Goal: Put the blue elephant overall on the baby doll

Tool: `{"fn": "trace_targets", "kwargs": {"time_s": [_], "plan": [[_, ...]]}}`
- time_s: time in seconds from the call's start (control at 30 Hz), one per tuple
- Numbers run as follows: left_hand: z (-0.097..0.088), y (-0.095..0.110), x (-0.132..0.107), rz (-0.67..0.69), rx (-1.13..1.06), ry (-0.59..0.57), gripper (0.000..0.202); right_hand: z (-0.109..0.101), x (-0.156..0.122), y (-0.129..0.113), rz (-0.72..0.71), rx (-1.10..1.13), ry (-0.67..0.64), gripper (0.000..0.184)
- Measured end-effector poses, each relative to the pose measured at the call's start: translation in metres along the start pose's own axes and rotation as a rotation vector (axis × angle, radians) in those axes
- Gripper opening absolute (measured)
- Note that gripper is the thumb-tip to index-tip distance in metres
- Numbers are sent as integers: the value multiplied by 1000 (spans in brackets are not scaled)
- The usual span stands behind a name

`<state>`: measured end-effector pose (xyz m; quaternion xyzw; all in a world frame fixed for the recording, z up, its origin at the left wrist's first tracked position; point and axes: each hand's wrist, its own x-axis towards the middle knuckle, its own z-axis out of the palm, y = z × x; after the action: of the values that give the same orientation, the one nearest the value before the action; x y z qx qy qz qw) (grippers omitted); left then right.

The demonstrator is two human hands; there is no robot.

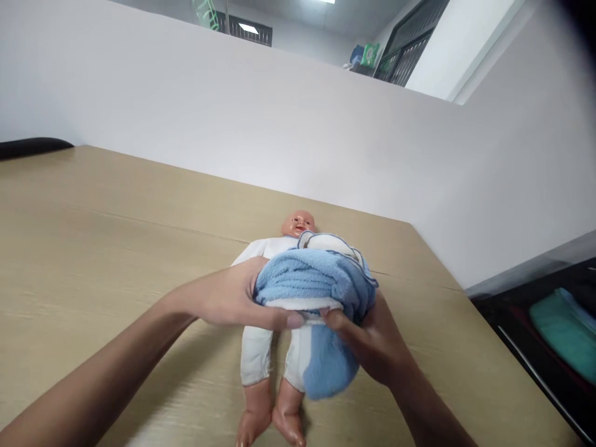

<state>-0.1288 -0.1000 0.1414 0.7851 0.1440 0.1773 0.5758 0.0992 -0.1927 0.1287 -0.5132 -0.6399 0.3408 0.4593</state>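
Note:
A baby doll (255,354) in white cloth lies on its back on the wooden table, its head away from me and its bare feet towards me. Above its middle I hold a bunched light-blue fleecy baby garment (302,273) with white trim and dark-blue edging. My left hand (237,295) grips its left side, thumb along the white band. On the right side my right hand (367,335) grips it, thumb pressed near the same band. A blue flap of the cloth hangs below, over one of the doll's legs. Most fingers are hidden behind the cloth.
The wooden table (93,248) reaches to a white wall (209,105) with an opening above. At the lower right, a green cloth (563,335) lies on a dark surface beyond the table edge. A black curved object (35,147) shows at the far left.

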Motion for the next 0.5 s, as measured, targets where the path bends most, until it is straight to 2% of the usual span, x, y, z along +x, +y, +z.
{"fn": "trace_targets", "kwargs": {"time_s": [0.13, 0.23, 0.3, 0.37, 0.43, 0.5], "plan": [[43, -3, -19, -110, 125, 366, 34, 11, -26, -7, 46, -186, -20, 6], [76, -19, -39, -155, 147, 541, 36, 20, -42, -3, 40, -266, -47, 3], [95, -29, -54, -221, 173, 587, 37, 26, -52, 2, 59, -284, -56, 8], [108, -38, -68, -340, 211, 583, 33, 33, -61, 10, 142, -316, -75, 7], [116, -44, -80, -445, 254, 560, 30, 41, -68, 20, 224, -344, -102, 5], [120, -50, -86, -505, 290, 541, 30, 48, -73, 30, 256, -356, -115, 13]]}}
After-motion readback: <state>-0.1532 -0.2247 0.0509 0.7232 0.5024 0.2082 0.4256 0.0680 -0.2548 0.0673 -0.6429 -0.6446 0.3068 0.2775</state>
